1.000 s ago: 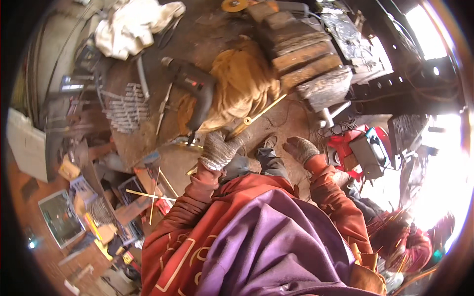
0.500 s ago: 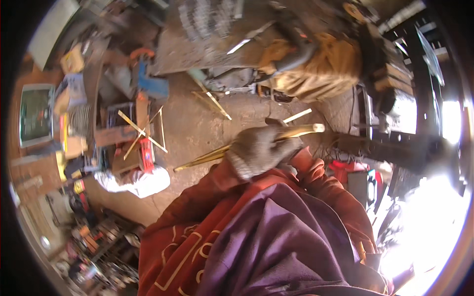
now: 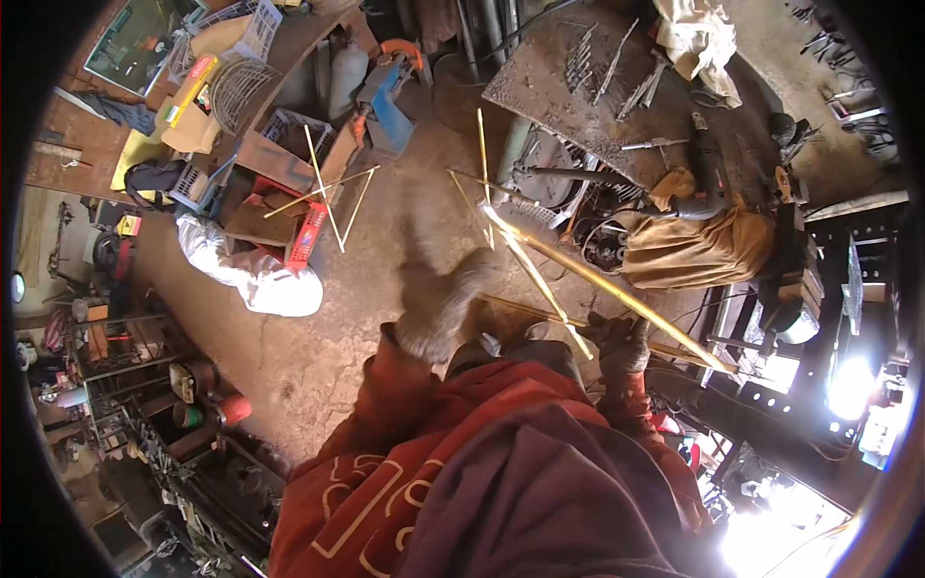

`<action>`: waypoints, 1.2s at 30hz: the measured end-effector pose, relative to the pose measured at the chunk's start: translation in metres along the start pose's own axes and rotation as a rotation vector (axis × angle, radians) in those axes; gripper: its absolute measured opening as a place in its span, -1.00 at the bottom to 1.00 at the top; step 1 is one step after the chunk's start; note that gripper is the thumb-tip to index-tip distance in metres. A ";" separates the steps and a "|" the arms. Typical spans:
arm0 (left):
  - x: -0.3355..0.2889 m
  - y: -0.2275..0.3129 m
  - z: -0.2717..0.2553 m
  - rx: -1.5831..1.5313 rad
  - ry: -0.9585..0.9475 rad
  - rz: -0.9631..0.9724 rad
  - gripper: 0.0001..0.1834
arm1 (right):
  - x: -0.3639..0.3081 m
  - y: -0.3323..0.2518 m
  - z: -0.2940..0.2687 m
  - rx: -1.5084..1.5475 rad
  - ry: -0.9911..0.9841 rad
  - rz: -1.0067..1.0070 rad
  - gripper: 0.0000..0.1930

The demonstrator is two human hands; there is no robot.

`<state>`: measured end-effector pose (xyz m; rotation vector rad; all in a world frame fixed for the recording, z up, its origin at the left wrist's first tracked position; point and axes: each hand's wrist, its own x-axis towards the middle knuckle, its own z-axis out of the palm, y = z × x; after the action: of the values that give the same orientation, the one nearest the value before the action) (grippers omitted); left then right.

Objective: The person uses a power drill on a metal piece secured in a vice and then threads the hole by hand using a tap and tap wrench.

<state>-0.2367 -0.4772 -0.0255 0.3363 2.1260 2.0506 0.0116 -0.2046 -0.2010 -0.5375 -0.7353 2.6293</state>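
Note:
A yellow metal-bar frame (image 3: pixel 617 289), with long bars meeting in a point, slants in front of me on the right. My right hand (image 3: pixel 620 344), in a dark glove, is closed around one of its lower bars. To the left of the frame, my gloved left hand (image 3: pixel 436 303) is smeared by motion, apart from the bars. Its fingers are too blurred to read. Beyond the frame, more thin yellow bars (image 3: pixel 484 159) stand near the workbench. Another set of crossed yellow bars (image 3: pixel 335 207) is at the left, by a red-sided box (image 3: pixel 306 234).
A metal workbench (image 3: pixel 540 82) at the far side bears rods, tools and an angle grinder (image 3: pixel 711 173). Brown cloth (image 3: pixel 703 246) hangs at its right. A blue machine (image 3: pixel 387 106) stands far left, a white sack (image 3: pixel 279 289) nearer. Cluttered shelving (image 3: pixel 125 371) lines the left.
The yellow bars have swung out from across my chest to the front right. My left hand has come off them and moved left, while my right hand has gone right. The view has turned.

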 end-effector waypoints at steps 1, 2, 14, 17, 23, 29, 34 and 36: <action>0.005 -0.003 0.014 -0.017 -0.003 0.009 -0.13 | 0.001 0.002 -0.003 0.064 -0.007 0.016 -0.43; 0.009 -0.004 0.038 -0.167 -0.089 0.005 -0.21 | 0.003 0.003 -0.003 0.132 -0.016 0.035 -0.45; -0.025 0.067 0.103 -0.005 -0.910 0.277 -0.71 | -0.005 0.058 -0.170 -1.238 0.153 0.104 -0.35; -0.029 0.066 0.113 0.066 -0.942 0.425 -0.73 | -0.008 0.058 -0.150 -1.055 0.195 0.062 -0.35; -0.032 0.070 0.124 0.097 -0.945 0.490 -0.77 | -0.004 0.048 -0.105 -0.784 0.225 -0.029 -0.34; 0.011 0.015 0.079 -0.023 -0.244 -0.009 -0.77 | 0.003 0.029 -0.070 -0.807 0.263 -0.073 -0.42; 0.086 -0.075 -0.002 0.375 0.296 0.098 -0.56 | 0.034 0.007 0.051 -0.806 0.385 0.157 -0.69; 0.062 -0.003 0.032 0.300 0.361 0.520 -0.56 | 0.032 0.031 0.083 -0.958 0.409 -0.063 -0.61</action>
<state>-0.2880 -0.4294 -0.0278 0.6660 2.8223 2.1721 -0.0607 -0.2500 -0.1606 -1.2094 -1.7889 1.8558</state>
